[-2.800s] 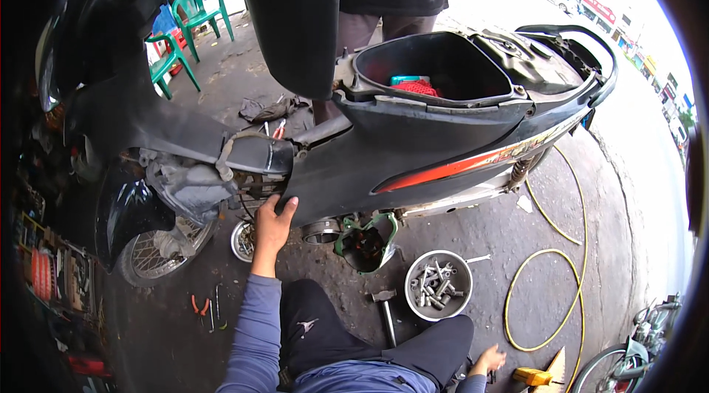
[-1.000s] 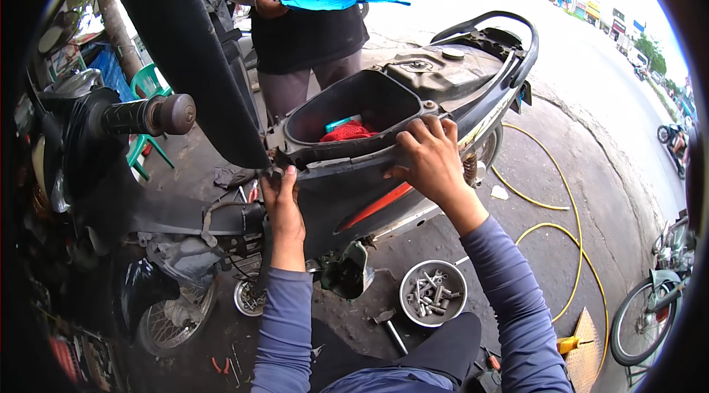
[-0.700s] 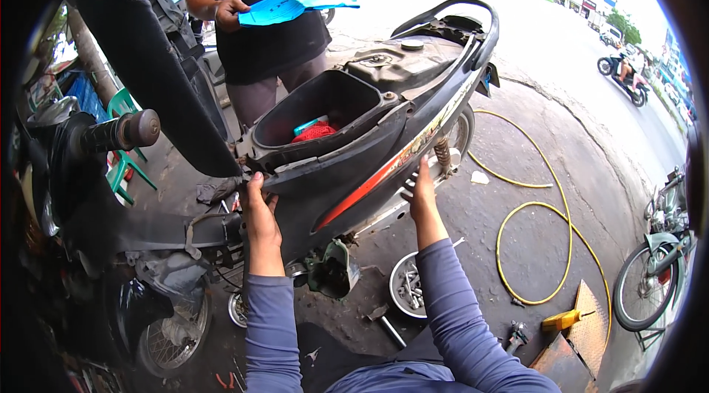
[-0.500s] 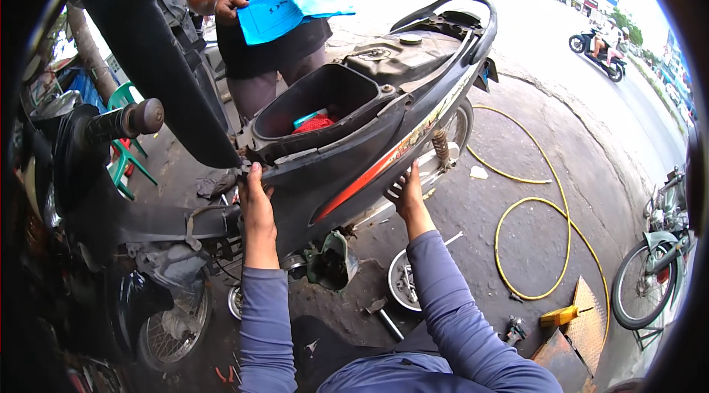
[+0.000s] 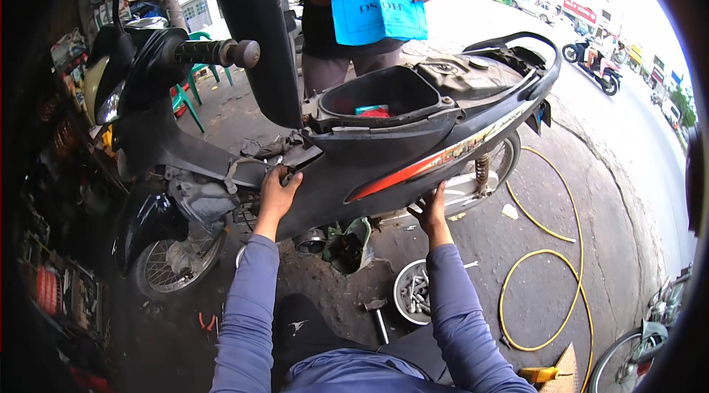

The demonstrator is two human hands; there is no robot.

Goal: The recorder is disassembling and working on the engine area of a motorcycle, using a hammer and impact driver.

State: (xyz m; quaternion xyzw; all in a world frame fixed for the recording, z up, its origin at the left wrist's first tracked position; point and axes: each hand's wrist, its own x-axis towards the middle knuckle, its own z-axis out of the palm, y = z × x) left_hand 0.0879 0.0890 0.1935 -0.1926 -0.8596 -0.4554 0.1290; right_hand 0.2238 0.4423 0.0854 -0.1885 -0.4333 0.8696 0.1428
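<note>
A black plastic side panel with an orange-red stripe lies along the near flank of a motorbike. My left hand is closed around its front edge, thumb spread over the outer face. Under the rear part of its lower edge, my right hand grips with curled fingers, partly hidden by the panel. Above the panel, the black storage box is uncovered and has something red and a blue-green item inside. The raised seat stands in front of the box.
Across the motorbike, another person holds a blue folder. A bowl of metal parts, a hammer-like tool and red-handled pliers lie near me. A yellow hose coils at right. The handlebar grip juts out at left.
My left hand has moved down and forward from near the seat hinge to the panel's front edge. My right hand stays under the panel. The other person's folder now hangs more upright. My view has shifted.
</note>
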